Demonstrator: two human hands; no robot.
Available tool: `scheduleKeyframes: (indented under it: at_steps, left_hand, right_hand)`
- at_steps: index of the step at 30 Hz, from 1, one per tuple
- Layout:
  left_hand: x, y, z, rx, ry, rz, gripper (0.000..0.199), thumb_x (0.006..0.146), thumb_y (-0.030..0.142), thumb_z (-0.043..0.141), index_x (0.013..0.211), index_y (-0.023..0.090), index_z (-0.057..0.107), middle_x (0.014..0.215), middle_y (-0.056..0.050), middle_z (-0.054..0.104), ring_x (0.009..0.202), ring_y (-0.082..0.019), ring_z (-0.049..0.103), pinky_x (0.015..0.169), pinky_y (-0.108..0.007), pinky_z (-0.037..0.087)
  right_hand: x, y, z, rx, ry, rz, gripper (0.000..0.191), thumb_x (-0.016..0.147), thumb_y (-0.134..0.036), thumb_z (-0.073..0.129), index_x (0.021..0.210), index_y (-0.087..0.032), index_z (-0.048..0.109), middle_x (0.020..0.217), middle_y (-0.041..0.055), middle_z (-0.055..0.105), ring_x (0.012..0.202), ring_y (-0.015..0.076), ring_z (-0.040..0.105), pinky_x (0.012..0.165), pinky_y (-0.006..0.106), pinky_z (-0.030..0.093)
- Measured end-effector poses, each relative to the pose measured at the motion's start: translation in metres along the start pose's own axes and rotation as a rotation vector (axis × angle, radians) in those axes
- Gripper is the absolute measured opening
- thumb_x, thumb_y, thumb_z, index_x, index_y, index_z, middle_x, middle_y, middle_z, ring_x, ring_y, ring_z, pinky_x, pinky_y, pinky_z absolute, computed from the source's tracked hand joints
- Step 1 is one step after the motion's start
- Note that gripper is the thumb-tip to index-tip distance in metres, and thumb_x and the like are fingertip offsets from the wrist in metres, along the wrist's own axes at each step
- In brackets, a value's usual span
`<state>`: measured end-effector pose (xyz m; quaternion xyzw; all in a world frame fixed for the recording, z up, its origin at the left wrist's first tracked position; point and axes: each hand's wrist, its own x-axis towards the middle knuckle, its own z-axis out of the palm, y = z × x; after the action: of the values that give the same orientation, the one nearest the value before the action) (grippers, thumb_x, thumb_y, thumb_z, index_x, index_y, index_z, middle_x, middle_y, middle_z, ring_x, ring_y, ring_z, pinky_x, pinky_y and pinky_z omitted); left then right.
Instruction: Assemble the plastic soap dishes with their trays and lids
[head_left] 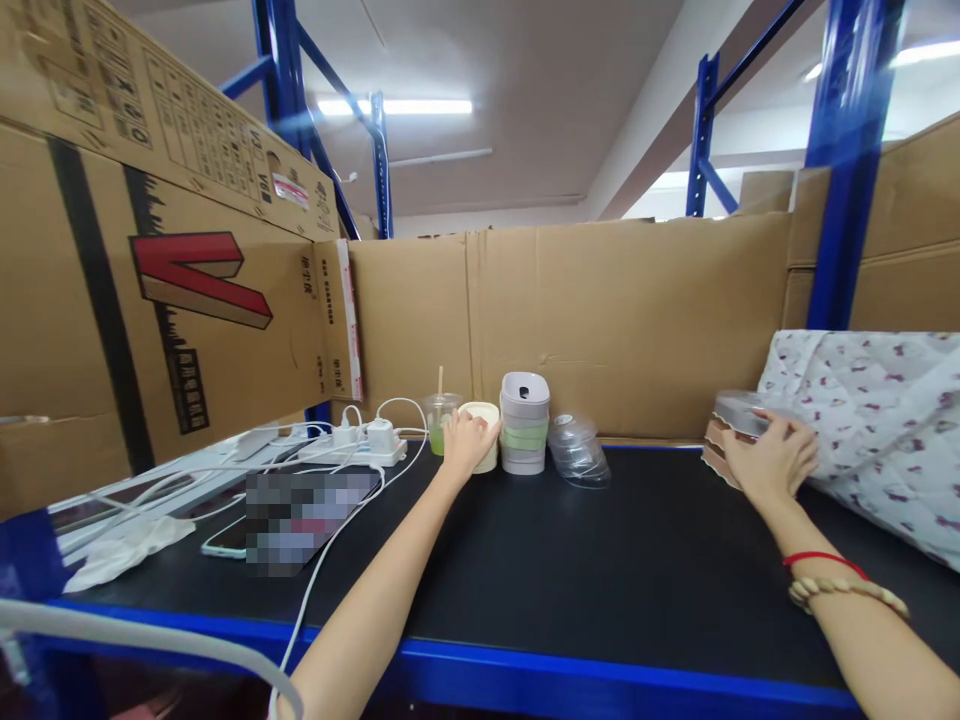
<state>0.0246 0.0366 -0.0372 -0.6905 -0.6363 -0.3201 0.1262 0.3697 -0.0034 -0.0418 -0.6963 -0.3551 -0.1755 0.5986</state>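
Note:
At the back of the black shelf, my left hand (469, 443) has its fingers curled over the near left side of a cream round tub (487, 462). A clear cup with green drink (437, 441) and a straw stands just left of that tub. To its right are a stack of white, grey and green plastic containers (523, 425) and a leaning stack of clear plastic lids (579, 455). Far to the right, my right hand (772, 460) wraps round a pinkish-brown container with a clear top (726, 445). Its fingers partly hide that container.
A phone (225, 537), white cables, a power strip (390, 453) and a crumpled tissue (131, 552) lie at the left. Cardboard (637, 330) walls the back and left side. A patterned quilted cloth (885, 430) bulges at the right. The shelf has a blue front edge (600, 680).

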Motion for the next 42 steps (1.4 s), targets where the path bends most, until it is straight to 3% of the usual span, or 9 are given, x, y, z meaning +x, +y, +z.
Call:
scheduleKeyframes:
  at_steps: [5, 10, 14, 18, 22, 27, 33, 39, 42]
  left_hand:
    - [-0.004, -0.004, 0.006, 0.093, 0.025, 0.106, 0.034, 0.075, 0.038, 0.056, 0.098, 0.018, 0.069, 0.119, -0.015, 0.060, 0.127, -0.035, 0.039, 0.101, -0.048, 0.033]
    - [-0.007, -0.002, -0.001, -0.053, 0.361, 0.202, 0.044, 0.076, 0.032, 0.051, 0.115, 0.014, 0.058, 0.121, -0.018, 0.055, 0.117, -0.032, 0.047, 0.094, -0.046, 0.035]
    - [-0.022, 0.020, -0.004, -0.129, 0.550, 0.637, 0.031, 0.080, 0.024, 0.043, 0.105, 0.018, 0.061, 0.107, -0.012, 0.061, 0.103, -0.025, 0.052, 0.086, -0.038, 0.036]
    - [-0.051, 0.051, 0.001, -0.066, 0.438, 1.124, 0.025, 0.081, 0.022, 0.043, 0.097, 0.019, 0.061, 0.102, -0.008, 0.063, 0.099, -0.020, 0.053, 0.085, -0.032, 0.033]
    - [-0.071, 0.068, 0.006, 0.010, 0.250, 1.349, 0.022, 0.084, 0.025, 0.041, 0.089, 0.018, 0.062, 0.102, -0.007, 0.064, 0.095, -0.017, 0.054, 0.083, -0.029, 0.033]
    - [-0.070, 0.067, 0.011, 0.001, 0.145, 1.321, 0.022, 0.085, 0.024, 0.041, 0.090, 0.017, 0.061, 0.102, -0.008, 0.063, 0.092, -0.017, 0.054, 0.079, -0.029, 0.034]
    - [-0.075, 0.064, 0.015, -0.119, 0.104, 1.186, 0.021, 0.084, 0.021, 0.041, 0.090, 0.016, 0.060, 0.098, -0.008, 0.062, 0.088, -0.016, 0.054, 0.077, -0.028, 0.035]
    - [-0.083, 0.062, 0.015, -0.167, -0.013, 1.165, 0.018, 0.083, 0.021, 0.042, 0.088, 0.017, 0.059, 0.095, -0.006, 0.061, 0.083, -0.014, 0.052, 0.073, -0.026, 0.035]
    - [-0.083, 0.064, 0.016, -0.215, -0.043, 1.124, 0.016, 0.082, 0.020, 0.044, 0.087, 0.017, 0.059, 0.094, -0.005, 0.060, 0.081, -0.013, 0.052, 0.072, -0.026, 0.036]
  right_hand:
    - [-0.003, -0.003, -0.007, 0.003, -0.055, 0.007, 0.060, 0.060, -0.031, 0.058, 0.117, -0.018, 0.046, 0.132, 0.0196, 0.035, 0.122, 0.0434, 0.032, 0.096, 0.060, 0.027]
    - [0.001, 0.010, -0.003, 0.040, -0.043, 0.077, 0.089, 0.052, -0.030, 0.069, 0.132, -0.016, 0.030, 0.138, 0.0244, 0.025, 0.126, 0.0463, 0.025, 0.098, 0.063, 0.024]
    - [0.004, 0.021, 0.002, 0.026, -0.033, 0.055, 0.094, 0.051, -0.037, 0.072, 0.132, -0.018, 0.030, 0.137, 0.0247, 0.025, 0.125, 0.0475, 0.025, 0.096, 0.066, 0.022]
    - [0.006, 0.023, 0.003, 0.010, -0.075, -0.050, 0.080, 0.054, -0.040, 0.069, 0.125, -0.018, 0.040, 0.140, 0.0242, 0.021, 0.127, 0.0483, 0.020, 0.094, 0.064, 0.021]
    - [0.011, 0.020, -0.003, -0.057, -0.095, -0.088, 0.071, 0.058, -0.041, 0.068, 0.120, -0.017, 0.042, 0.140, 0.0254, 0.021, 0.129, 0.0458, 0.019, 0.097, 0.060, 0.021]
    - [0.017, 0.012, -0.007, -0.054, -0.112, -0.052, 0.072, 0.057, -0.049, 0.067, 0.116, -0.018, 0.040, 0.138, 0.0251, 0.020, 0.126, 0.0424, 0.027, 0.096, 0.055, 0.025]
    - [0.017, 0.005, -0.008, -0.076, -0.100, -0.001, 0.046, 0.064, -0.035, 0.055, 0.106, -0.019, 0.044, 0.129, 0.0216, 0.034, 0.124, 0.0365, 0.032, 0.096, 0.053, 0.027]
    - [0.010, -0.001, -0.011, -0.079, -0.054, 0.054, 0.087, 0.055, -0.043, 0.063, 0.131, -0.016, 0.029, 0.133, 0.0239, 0.032, 0.125, 0.0407, 0.028, 0.099, 0.058, 0.022]
    - [0.015, -0.003, -0.006, -0.070, -0.070, 0.035, 0.092, 0.056, -0.052, 0.061, 0.136, -0.020, 0.027, 0.139, 0.0228, 0.023, 0.127, 0.0422, 0.026, 0.100, 0.058, 0.021]
